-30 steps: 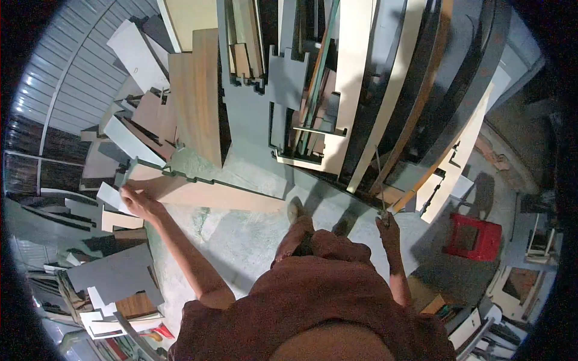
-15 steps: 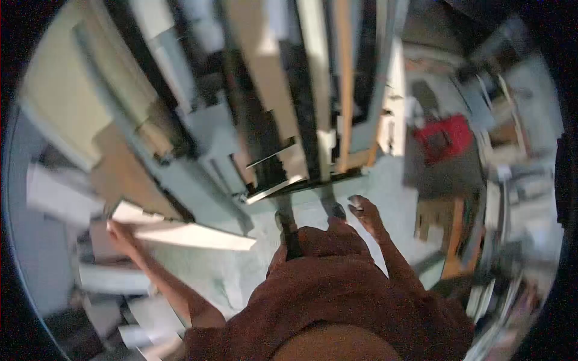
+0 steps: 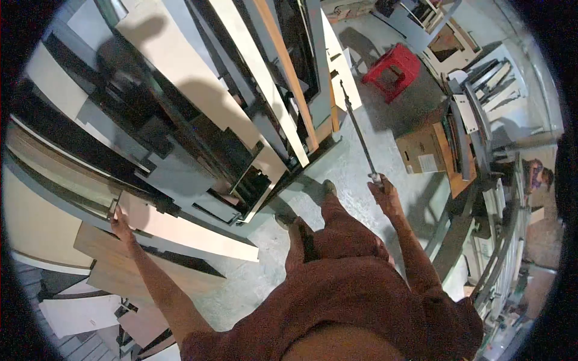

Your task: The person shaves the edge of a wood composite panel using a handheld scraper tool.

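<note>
On the left, my left hand is closed on the end of a long pale board, which slants down to the right near the upright panels. Off to the right, my right hand grips the lower end of a thin dark rod; the rod points up and away towards a white cut-out panel. A light grip shows at the rod's near end. Between the two hands are my legs and feet on the grey floor.
Long boards lean in rows ahead and left. A red stool stands at upper right, near a cardboard box. Wooden offcuts lie at lower left. A person shows at the far right.
The view has turned and become sharper. The rod now shows clearly in my right hand. My left hand is still at the pale board, now closer to the leaning panels.
</note>
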`<state>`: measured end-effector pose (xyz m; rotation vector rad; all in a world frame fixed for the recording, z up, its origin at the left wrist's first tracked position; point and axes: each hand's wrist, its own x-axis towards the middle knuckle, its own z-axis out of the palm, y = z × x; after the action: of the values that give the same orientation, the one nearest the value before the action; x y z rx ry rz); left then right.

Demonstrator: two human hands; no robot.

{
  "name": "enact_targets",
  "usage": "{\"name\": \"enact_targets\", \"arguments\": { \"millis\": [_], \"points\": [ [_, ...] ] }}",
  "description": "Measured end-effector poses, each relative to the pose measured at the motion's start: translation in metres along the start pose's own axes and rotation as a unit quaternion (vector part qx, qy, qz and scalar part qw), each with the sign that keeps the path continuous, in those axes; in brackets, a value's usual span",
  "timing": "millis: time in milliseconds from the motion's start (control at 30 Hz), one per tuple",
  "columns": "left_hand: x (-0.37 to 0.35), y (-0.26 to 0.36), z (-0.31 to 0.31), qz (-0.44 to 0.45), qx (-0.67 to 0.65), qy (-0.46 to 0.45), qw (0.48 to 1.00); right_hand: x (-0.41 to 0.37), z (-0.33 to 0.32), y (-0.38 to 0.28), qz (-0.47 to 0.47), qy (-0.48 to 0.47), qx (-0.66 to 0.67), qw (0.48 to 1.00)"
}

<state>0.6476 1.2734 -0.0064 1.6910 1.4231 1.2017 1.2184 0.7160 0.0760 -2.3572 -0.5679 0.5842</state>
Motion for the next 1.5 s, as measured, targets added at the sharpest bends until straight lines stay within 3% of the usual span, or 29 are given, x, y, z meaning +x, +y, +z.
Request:
{"name": "enact_targets", "arguments": {
  "millis": [100,133,200,267,300,333,400,433,467,533,567,600,700,833,867,1033,1100,1167,1200,1233,1267,1333,1367,1433,1500],
  "points": [
    [0.028,-0.016,0.019,-0.138,0.007,0.048,0.989,-0.009,-0.007,-0.015,0.047,-0.008,0.027,0.999],
    [0.031,-0.017,0.025,-0.114,-0.002,0.014,0.993,-0.012,-0.008,-0.016,0.08,-0.025,0.028,0.996],
    [0.041,-0.026,0.033,-0.094,-0.006,-0.022,0.995,-0.017,-0.005,0.0,0.06,-0.024,0.073,0.995],
    [0.065,-0.046,0.035,-0.183,0.198,0.042,0.962,-0.022,-0.006,-0.002,0.106,-0.006,0.019,0.994],
    [0.063,-0.031,0.047,-0.211,0.232,0.115,0.943,-0.024,-0.003,0.013,0.084,0.008,0.006,0.996],
    [0.086,-0.078,0.033,-0.22,0.269,0.074,0.935,-0.026,-0.002,0.015,0.093,0.009,0.005,0.996],
    [0.103,-0.14,0.016,-0.121,0.158,0.011,0.98,-0.031,-0.005,0.018,0.117,0.001,-0.04,0.992],
    [0.11,-0.163,0.016,-0.074,0.089,-0.015,0.993,-0.034,-0.003,0.029,0.062,0.018,-0.039,0.997],
    [0.101,-0.172,0.02,0.01,-0.17,-0.005,0.985,-0.037,-0.007,0.027,0.078,0.028,-0.041,0.996],
    [0.098,-0.13,0.031,-0.093,0.128,0.02,0.987,-0.037,-0.012,0.017,0.165,-0.031,0.203,0.965],
    [0.092,-0.105,0.038,-0.148,0.254,0.03,0.955,-0.039,-0.007,0.024,0.102,-0.015,0.266,0.958],
    [0.088,-0.087,0.041,-0.178,0.315,0.031,0.932,-0.042,-0.008,0.022,0.103,-0.011,0.269,0.958],
    [0.078,-0.051,0.049,-0.216,0.367,0.022,0.905,-0.046,-0.012,0.014,0.122,-0.02,0.346,0.93],
    [0.071,-0.047,0.053,-0.178,0.268,0.045,0.946,-0.049,-0.011,0.013,0.155,-0.01,0.399,0.904],
    [0.087,-0.069,0.039,-0.243,0.201,-0.006,0.949,-0.048,-0.008,0.014,0.147,-0.011,0.404,0.903],
    [0.026,-0.104,0.068,-0.171,0.183,-0.04,0.967,-0.049,-0.001,0.026,0.138,-0.033,0.438,0.888],
    [-0.027,-0.126,0.097,-0.112,0.178,-0.139,0.968,-0.047,0.003,0.038,0.139,-0.036,0.406,0.903],
    [-0.097,-0.156,0.133,-0.051,0.165,-0.325,0.93,-0.045,0.013,0.061,0.162,-0.029,0.449,0.878],
    [-0.174,-0.081,0.172,-0.151,-0.182,-0.152,0.96,-0.04,0.019,0.081,0.187,-0.033,0.475,0.86],
    [-0.214,-0.081,0.193,-0.34,-0.234,-0.171,0.895,-0.037,0.025,0.101,0.192,-0.024,0.413,0.89],
    [-0.254,-0.047,0.214,-0.439,-0.224,-0.222,0.842,-0.034,0.032,0.123,0.194,-0.014,0.35,0.916],
    [-0.304,0.036,0.242,-0.559,-0.179,-0.301,0.752,-0.033,0.046,0.186,0.249,-0.01,0.315,0.916],
    [-0.312,0.07,0.255,-0.576,-0.169,-0.328,0.729,-0.04,0.061,0.233,0.22,0.022,0.407,0.886],
    [-0.305,0.112,0.286,-0.537,-0.17,-0.373,0.737,-0.05,0.071,0.312,0.274,0.018,0.321,0.907],
    [-0.26,0.125,0.319,-0.387,-0.189,-0.393,0.813,-0.068,0.087,0.41,0.315,0.014,0.24,0.918]
  ]
}}
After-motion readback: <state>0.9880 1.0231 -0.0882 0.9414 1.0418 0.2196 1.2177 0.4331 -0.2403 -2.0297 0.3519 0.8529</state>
